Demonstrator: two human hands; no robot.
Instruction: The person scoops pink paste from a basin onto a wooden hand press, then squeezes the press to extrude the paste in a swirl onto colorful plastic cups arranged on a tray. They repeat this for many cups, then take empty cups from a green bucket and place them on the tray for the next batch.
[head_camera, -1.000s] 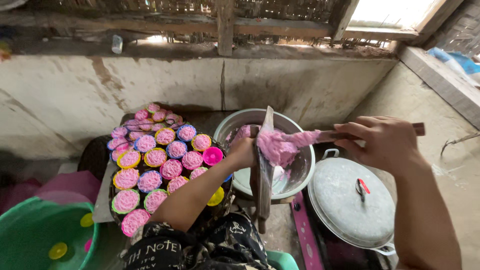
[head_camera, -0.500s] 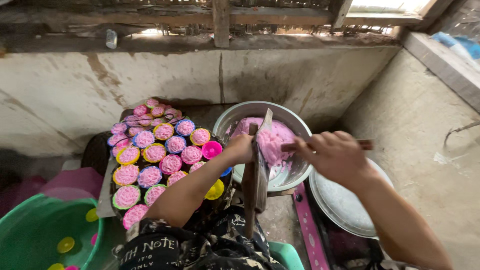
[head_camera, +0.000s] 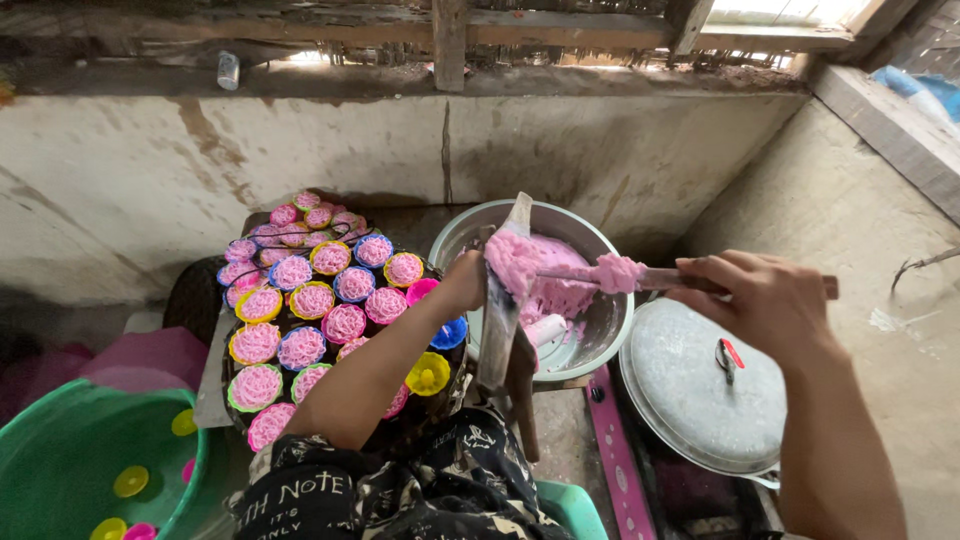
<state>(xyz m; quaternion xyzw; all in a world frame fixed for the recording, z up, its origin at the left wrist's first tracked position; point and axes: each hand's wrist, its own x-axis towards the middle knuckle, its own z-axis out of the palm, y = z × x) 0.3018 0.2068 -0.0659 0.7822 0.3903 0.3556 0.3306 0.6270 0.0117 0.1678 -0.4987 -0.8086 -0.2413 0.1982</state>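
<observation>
Green plastic tub (head_camera: 70, 470) at lower left, holding small coloured cups. Round tray (head_camera: 225, 330) of pink-filled moulds at centre left. Metal bowl (head_camera: 590, 330) of pink dough (head_camera: 560, 280) at centre; grey pot lid (head_camera: 690, 400) at lower right. Right hand (head_camera: 760, 300) closed around wooden spatula (head_camera: 660, 277). Left hand (head_camera: 468, 283) gripping upright flat blade (head_camera: 505, 290), smeared with dough, over the bowl.

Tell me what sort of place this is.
Likely a rough home or backyard kitchen for sweet-making: bare concrete walls, a metal bowl of pink dough, and a tray of filled coloured cups.
</observation>
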